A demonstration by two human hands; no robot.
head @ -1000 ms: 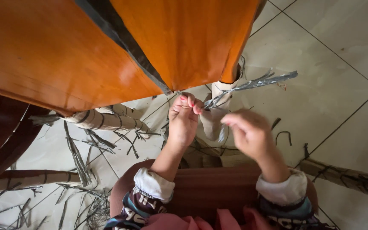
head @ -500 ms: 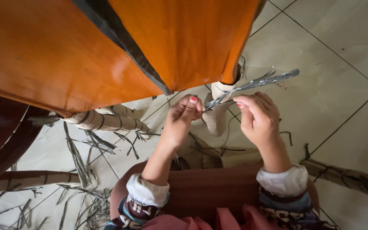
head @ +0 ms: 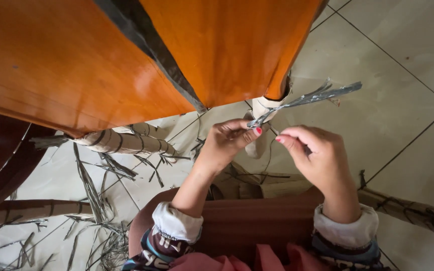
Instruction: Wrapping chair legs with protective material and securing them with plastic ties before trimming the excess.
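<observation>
R hand [head: 317, 155] dropped lower vs before; L hand [head: 227, 143] pinches grey strip [head: 307, 98].

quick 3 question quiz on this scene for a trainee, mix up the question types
1. True or false: the left hand pinches the grey strip near the wrapped table leg.
2. Which lies on the tiled floor at left? A) loose grey strips B) a broom C) a bucket
3. Fill in: the right hand is beside the left hand, under the ____ wooden tabletop.

Key: 1 true; 2 A; 3 orange
</observation>
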